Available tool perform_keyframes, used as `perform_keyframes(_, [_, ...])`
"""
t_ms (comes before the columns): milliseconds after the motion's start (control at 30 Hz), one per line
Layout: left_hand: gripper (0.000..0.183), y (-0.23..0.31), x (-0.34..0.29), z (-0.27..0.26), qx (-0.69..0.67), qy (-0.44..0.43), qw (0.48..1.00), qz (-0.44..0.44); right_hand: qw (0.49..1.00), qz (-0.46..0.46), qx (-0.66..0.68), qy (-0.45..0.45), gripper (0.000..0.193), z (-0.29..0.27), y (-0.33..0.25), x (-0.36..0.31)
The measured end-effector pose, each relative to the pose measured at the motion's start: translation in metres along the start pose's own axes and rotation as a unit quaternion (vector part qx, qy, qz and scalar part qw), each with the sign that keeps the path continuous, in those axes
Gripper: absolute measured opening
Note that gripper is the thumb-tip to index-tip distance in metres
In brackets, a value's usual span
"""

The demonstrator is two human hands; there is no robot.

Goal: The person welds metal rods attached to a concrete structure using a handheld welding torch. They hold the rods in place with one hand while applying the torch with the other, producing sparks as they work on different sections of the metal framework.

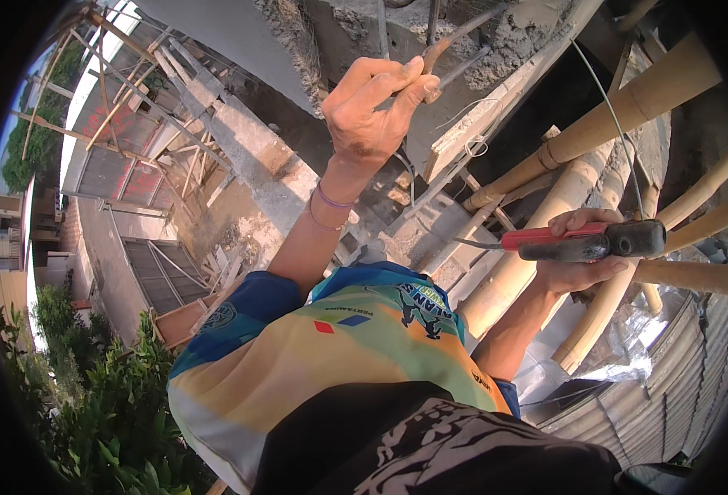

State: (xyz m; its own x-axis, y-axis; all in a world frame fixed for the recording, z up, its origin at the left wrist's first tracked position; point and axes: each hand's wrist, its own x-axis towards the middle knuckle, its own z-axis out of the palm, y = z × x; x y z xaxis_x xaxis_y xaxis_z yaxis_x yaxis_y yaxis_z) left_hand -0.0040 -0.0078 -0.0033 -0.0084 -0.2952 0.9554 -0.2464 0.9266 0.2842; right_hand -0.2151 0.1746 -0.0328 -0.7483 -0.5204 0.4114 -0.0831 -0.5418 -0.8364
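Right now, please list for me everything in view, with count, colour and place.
Tool: one, red and black, right
Bent rod: one, rusty brown, top centre
Steel rods: several, grey, top centre
Concrete: several masses, grey, top
Wooden board: one, pale, beside concrete
Bamboo poles: several, tan, right
Wires: several, pale, upper right
Corrugated sheets: several, grey, lower right
Pole scaffolding: one, brown, upper left
Plants: many, green, lower left
Shirt: one, multicoloured, bottom centre
Patterned cloth: one, black and grey, bottom
Left hand: one, pinching bent rod
Right hand: one, gripping tool
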Motion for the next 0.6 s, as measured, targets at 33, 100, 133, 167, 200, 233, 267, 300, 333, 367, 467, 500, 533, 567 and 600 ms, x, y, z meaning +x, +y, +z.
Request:
perform_keyframes(33, [0.022, -0.001, 0.0, 0.0, 0.005, 0.004, 1.0, 0.018, 1.0, 0.011, 0.02, -0.004, 0.091, -0.002, 0.001, 0.0])
perform_keyframes(100, [0.021, -0.005, -0.002, -0.001, 0.019, -0.005, 0.999, 0.026, 1.0, 0.017, 0.012, -0.007, 0.091, -0.004, 0.004, -0.002])
perform_keyframes(133, [0.021, -0.006, -0.003, -0.001, 0.019, 0.001, 0.999, 0.035, 1.0, 0.019, 0.009, -0.009, 0.091, -0.006, 0.005, -0.003])
perform_keyframes(167, [0.021, -0.007, -0.004, 0.0, 0.021, 0.003, 0.999, 0.039, 1.0, 0.018, 0.007, -0.011, 0.091, -0.007, 0.006, -0.004])
perform_keyframes(200, [0.02, -0.008, -0.005, 0.0, 0.03, 0.004, 0.999, 0.034, 1.0, 0.025, 0.011, -0.005, 0.092, -0.009, 0.007, -0.006])
perform_keyframes(233, [0.02, -0.008, -0.006, 0.0, 0.026, 0.009, 0.999, 0.04, 0.999, 0.029, 0.015, -0.004, 0.092, -0.01, 0.007, -0.006])
perform_keyframes(267, [0.02, -0.008, -0.007, 0.0, 0.025, 0.008, 0.999, 0.041, 0.999, 0.032, 0.018, -0.003, 0.092, -0.011, 0.008, -0.007])
perform_keyframes(300, [0.02, -0.007, -0.007, 0.0, 0.026, 0.007, 0.999, 0.034, 0.999, 0.034, 0.021, -0.002, 0.092, -0.011, 0.008, -0.006])
perform_keyframes(333, [0.021, -0.006, -0.006, 0.001, 0.03, 0.003, 0.999, 0.031, 0.999, 0.044, 0.029, -0.004, 0.091, -0.011, 0.007, -0.006])
perform_keyframes(367, [0.021, -0.003, -0.007, -0.001, 0.035, -0.001, 0.999, 0.021, 0.998, 0.051, 0.037, -0.006, 0.091, -0.01, 0.007, -0.007])
perform_keyframes(467, [0.022, 0.002, -0.005, 0.001, 0.039, 0.003, 0.999, 0.01, 0.997, 0.043, 0.041, -0.041, 0.087, -0.006, 0.005, 0.003])
perform_keyframes(500, [0.022, 0.005, -0.005, 0.001, 0.039, 0.0, 0.999, -0.001, 0.997, 0.046, 0.043, -0.055, 0.086, -0.004, 0.003, 0.005])
perform_keyframes(533, [0.021, 0.008, -0.004, 0.002, 0.032, 0.0, 0.999, -0.012, 0.997, 0.041, 0.029, -0.051, 0.085, 0.001, 0.003, 0.008])
perform_keyframes(567, [0.02, 0.01, -0.004, 0.002, 0.028, -0.003, 0.999, -0.027, 0.998, 0.033, 0.018, -0.05, 0.085, 0.005, 0.002, 0.011])
perform_keyframes(600, [0.019, 0.012, -0.004, 0.001, 0.022, -0.007, 0.999, -0.041, 0.998, 0.029, 0.006, -0.048, 0.084, 0.009, 0.001, 0.013])
